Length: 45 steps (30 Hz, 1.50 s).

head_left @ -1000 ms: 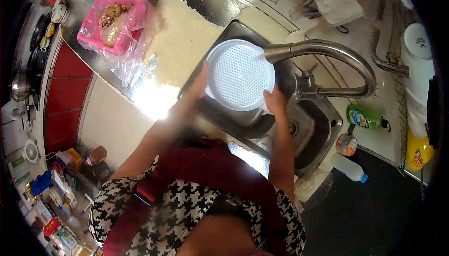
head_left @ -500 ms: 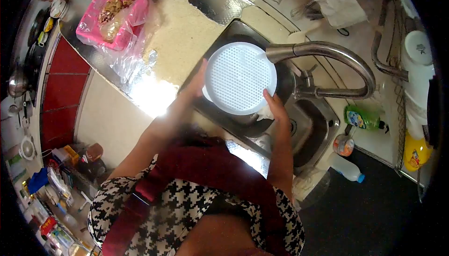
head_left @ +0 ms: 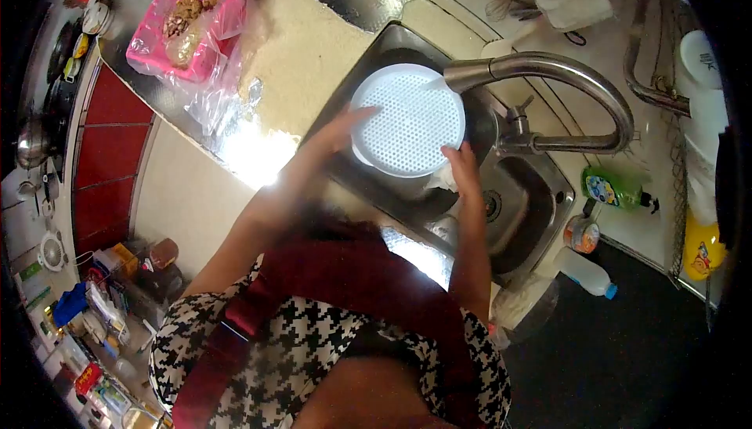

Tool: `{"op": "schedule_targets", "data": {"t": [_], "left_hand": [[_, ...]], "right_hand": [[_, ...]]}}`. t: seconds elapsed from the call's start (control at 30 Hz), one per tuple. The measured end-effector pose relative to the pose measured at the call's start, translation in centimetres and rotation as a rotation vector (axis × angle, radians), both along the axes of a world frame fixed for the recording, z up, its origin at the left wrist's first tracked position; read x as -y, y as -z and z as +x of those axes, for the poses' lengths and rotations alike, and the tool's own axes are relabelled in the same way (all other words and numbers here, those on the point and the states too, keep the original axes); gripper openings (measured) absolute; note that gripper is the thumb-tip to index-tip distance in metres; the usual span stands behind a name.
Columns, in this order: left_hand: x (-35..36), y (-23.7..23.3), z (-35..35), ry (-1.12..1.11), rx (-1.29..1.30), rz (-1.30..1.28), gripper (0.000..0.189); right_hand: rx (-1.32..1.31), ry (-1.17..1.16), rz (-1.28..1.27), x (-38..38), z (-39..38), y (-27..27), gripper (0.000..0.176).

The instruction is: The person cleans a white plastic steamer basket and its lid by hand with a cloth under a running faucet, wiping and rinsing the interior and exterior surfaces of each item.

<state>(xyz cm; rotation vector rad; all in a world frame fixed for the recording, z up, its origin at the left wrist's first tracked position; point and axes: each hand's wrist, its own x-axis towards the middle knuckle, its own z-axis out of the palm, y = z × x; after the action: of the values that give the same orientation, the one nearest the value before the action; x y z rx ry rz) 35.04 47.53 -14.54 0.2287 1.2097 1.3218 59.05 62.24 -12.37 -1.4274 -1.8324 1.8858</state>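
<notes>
A round white strainer (head_left: 411, 127), its face full of small holes, is held over the left basin of the steel sink (head_left: 384, 45). My right hand (head_left: 464, 169) grips its lower right rim, thumb on top. My left hand (head_left: 350, 127) lies at the left rim with its fingers stretched out over the holes. The metal faucet (head_left: 540, 68) arches in from the right, and its spout end is above the strainer's upper right edge. What looks like a thin stream of water falls from it. A white thing, partly hidden, shows beside my right hand.
On the counter to the left stand a pink basket (head_left: 227, 29) lined with plastic and a beige cloth (head_left: 290, 61). Right of the sink are a green soap bottle (head_left: 615, 188), a jar (head_left: 581, 235) and a white bottle with a blue cap (head_left: 586, 272).
My left hand has moved from gripping the left rim to reaching over the strainer's face. The strainer has shifted slightly upward in view; my right hand still holds it.
</notes>
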Motion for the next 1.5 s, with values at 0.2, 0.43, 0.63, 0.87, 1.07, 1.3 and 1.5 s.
{"op": "schedule_targets", "data": {"t": [0.2,0.43,0.63,0.87,1.07,1.3,1.5], "left_hand": [[-1.9,3.8,-0.1,-0.173,-0.181,-0.168,0.041],[-0.9,0.4,-0.5,-0.148,0.045,0.006,0.042],[-0.5,-1.5,-0.6,-0.033,-0.026,0.118,0.063],[-0.6,-5.9,-2.1,-0.068,-0.755,0.049,0.066],[-0.3,-10.4,-3.4,-0.021,-1.237,0.008,0.068],[0.8,-14.6,-3.7,0.017,-1.533,0.121,0.074],[4.5,-15.1,-4.7,-0.030,-1.694,0.155,0.077]], "right_hand": [[-0.150,0.012,0.017,-1.1,0.5,-0.4,0.057],[-0.226,0.005,0.181,-0.5,0.0,-1.5,0.059],[-0.185,0.117,0.036,-1.9,-0.1,-0.1,0.045],[-0.139,0.277,-0.233,-0.8,-2.9,6.1,0.042],[-0.158,0.200,-0.269,0.6,-7.9,5.0,0.044],[-0.218,0.104,-0.084,-0.6,-11.3,8.1,0.046],[-0.307,-0.062,-0.066,0.9,-14.1,1.2,0.044]]}}
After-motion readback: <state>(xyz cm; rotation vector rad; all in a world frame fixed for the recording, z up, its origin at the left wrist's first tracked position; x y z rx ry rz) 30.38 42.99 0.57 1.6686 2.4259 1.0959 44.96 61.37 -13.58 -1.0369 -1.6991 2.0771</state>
